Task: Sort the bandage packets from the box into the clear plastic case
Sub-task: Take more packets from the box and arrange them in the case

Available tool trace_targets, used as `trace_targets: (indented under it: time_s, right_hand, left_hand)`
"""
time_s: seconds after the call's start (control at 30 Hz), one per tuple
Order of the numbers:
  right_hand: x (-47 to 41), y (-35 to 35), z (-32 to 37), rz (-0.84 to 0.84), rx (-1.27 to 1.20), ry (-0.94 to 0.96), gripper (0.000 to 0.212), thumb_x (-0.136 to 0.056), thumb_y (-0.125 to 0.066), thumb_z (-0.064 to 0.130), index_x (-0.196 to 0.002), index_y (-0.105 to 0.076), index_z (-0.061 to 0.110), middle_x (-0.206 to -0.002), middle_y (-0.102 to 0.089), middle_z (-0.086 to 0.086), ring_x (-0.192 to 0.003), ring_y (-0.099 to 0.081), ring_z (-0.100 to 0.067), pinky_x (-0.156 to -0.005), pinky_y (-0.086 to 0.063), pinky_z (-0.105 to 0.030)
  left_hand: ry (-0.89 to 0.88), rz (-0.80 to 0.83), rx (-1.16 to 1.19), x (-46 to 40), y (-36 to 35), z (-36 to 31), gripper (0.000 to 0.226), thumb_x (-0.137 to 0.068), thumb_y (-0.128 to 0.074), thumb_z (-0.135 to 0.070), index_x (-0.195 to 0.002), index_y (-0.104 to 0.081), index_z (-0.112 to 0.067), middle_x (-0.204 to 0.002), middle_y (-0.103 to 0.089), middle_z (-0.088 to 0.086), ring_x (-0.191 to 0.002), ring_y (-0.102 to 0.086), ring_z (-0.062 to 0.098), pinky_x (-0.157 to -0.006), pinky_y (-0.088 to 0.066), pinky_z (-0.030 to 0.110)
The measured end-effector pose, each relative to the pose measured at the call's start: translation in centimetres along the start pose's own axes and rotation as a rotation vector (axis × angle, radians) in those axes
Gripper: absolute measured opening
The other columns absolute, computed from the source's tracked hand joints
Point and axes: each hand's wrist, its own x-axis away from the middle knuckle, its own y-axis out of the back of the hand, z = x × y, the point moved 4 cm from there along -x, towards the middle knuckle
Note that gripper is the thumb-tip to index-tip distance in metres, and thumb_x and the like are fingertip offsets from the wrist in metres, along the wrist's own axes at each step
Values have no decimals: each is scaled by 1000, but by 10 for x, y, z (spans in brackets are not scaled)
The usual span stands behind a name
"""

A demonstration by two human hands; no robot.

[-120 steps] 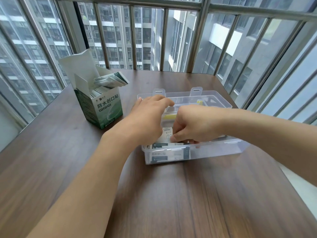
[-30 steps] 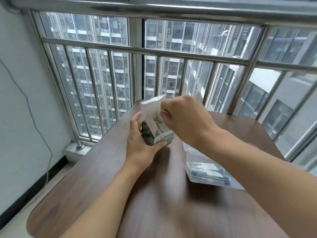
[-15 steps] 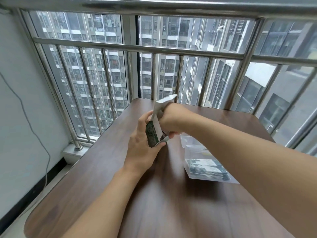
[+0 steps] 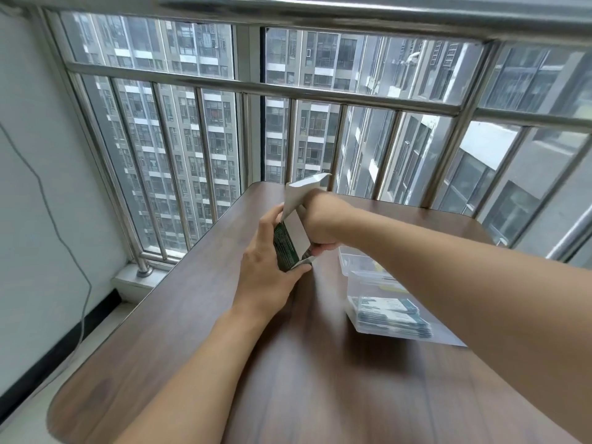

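The left hand (image 4: 269,270) grips the box (image 4: 290,241) near the table's (image 4: 179,363) far edge, fingers wrapped around its sides. The right hand (image 4: 320,224) reaches into its open top (fingers hidden, so I cannot tell their grip). This looks like fetching more bandage packets (image 4: 390,315); next, carry them to the clear plastic case (image 4: 358,261) by the right edge.

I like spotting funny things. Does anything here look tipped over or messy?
Only the box: the left hand holds it tilted above the table, flap open, and the right hand reaches in. The bandage packets lie stacked in the clear case. Nothing spilled.
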Motion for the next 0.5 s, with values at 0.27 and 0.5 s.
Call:
trace_targets:
  time_s: [0.27, 0.5]
  right_hand:
    - [5, -2, -1, -178, 151, 193, 24, -83, -54, -3, -63, -50, 9, -65, -53, -7, -55, -50, -19, -42, -38, -25]
    - [25, 23, -9, -139, -367, 229, 5, -86, -78, 9, -83, -76, 6, -71, -67, -7, -41, -55, -12, -37, -43, -20]
  left_hand:
    - [3, -14, 15, -1, 0, 1, 102, -64, -93, -24, -143, -31, -39, -127, -59, -12, -111, -61, 16, -89, -51, 30]
    - [92, -60, 109, -6, 2, 13, 106, -59, -95, -19, -144, -34, -32, -122, -61, -17, -104, -62, 4, -88, -52, 20]
